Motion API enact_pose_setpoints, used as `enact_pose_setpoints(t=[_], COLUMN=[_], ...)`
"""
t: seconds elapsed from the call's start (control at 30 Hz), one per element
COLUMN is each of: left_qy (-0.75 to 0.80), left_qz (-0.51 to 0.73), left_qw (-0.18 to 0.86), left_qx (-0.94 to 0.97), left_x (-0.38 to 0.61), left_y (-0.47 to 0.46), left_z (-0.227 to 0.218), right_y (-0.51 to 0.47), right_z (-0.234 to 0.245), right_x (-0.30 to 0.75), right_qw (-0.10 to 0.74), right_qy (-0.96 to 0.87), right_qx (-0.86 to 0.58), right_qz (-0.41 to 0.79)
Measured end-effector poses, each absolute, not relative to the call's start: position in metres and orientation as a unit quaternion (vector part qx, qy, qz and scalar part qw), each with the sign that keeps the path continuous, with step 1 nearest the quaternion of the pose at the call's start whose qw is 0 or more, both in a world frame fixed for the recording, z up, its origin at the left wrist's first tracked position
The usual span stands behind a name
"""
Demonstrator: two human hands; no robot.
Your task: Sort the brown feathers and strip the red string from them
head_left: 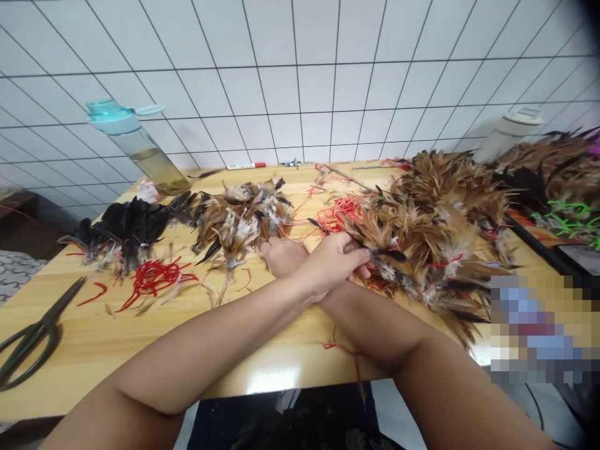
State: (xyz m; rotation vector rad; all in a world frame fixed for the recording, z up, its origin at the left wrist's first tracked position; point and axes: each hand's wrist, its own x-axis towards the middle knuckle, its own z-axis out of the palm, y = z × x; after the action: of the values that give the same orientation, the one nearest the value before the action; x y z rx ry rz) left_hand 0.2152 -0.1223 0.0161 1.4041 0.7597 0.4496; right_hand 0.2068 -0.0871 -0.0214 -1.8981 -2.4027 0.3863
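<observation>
My arms are crossed over a wooden table point(94, 350). My left hand point(335, 259) reaches to the right, its fingers pinched on feathers at the near edge of a big brown feather pile point(435, 219). My right hand point(281, 255) passes under the left forearm and lies closed beside a smaller pile of brown and white feathers point(239, 219); what it holds is hidden. Red strings point(340, 209) lie tangled just behind both hands.
A black feather bundle point(124, 228) and loose red strings point(152, 278) lie at the left. Large scissors point(32, 337) rest near the left front edge. A teal-capped bottle point(135, 147) and a red marker point(246, 166) stand by the tiled wall. More feathers with green ties point(569, 215) lie far right.
</observation>
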Motion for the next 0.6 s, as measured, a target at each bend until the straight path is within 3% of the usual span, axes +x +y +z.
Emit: enact_pose_setpoints(t=[0.2, 0.3, 0.4, 0.5, 0.6], left_qy=[0.317, 0.315, 0.283, 0.19, 0.121], left_qz=[0.054, 0.069, 0.16, 0.219, 0.17], left_qw=[0.637, 0.493, 0.316, 0.222, 0.141], left_qx=[0.701, 0.808, 0.891, 0.931, 0.968], left_x=[0.251, 0.248, 0.239, 0.232, 0.232], left_y=[-0.123, -0.118, -0.117, -0.121, -0.125], left_z=[0.0, -0.004, -0.004, -0.004, -0.004], right_y=[-0.087, -0.086, -0.085, -0.084, -0.083], right_z=[-0.028, -0.031, -0.034, -0.038, -0.041], right_x=[0.219, 0.218, 0.218, 0.22, 0.22], right_qw=[0.071, 0.076, 0.08, 0.083, 0.095], right_qy=[-0.816, -0.818, -0.822, -0.825, -0.833], right_qx=[-0.571, -0.567, -0.562, -0.557, -0.544], right_qz=[0.063, 0.061, 0.05, 0.034, 0.03])
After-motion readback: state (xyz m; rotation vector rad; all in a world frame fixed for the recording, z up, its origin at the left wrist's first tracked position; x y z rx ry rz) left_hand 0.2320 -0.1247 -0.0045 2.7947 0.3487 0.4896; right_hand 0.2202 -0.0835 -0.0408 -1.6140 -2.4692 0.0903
